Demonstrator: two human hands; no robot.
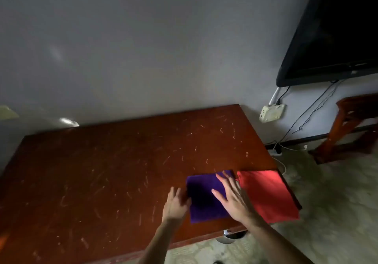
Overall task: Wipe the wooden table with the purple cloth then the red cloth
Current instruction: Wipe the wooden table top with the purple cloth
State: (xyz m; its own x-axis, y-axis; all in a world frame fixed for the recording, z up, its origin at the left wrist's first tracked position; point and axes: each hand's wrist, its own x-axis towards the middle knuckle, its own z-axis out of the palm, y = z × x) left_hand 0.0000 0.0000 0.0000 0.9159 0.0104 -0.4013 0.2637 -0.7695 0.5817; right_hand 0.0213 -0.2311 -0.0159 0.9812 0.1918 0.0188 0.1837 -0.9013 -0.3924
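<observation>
A folded purple cloth [204,198] lies flat near the front right of the scratched wooden table [114,171]. A red cloth [268,194] lies right beside it at the table's right edge, its corner hanging slightly over. My right hand [233,198] hovers over the purple cloth's right part with fingers spread, holding nothing. My left hand [176,204] is at the purple cloth's left edge, fingers apart, with the fingertips at or on the cloth's border.
The table stands against a grey wall. A dark TV screen [335,28] hangs at the upper right, with cables and a wall socket [272,113] below it. A wooden stool [347,128] stands on the floor to the right.
</observation>
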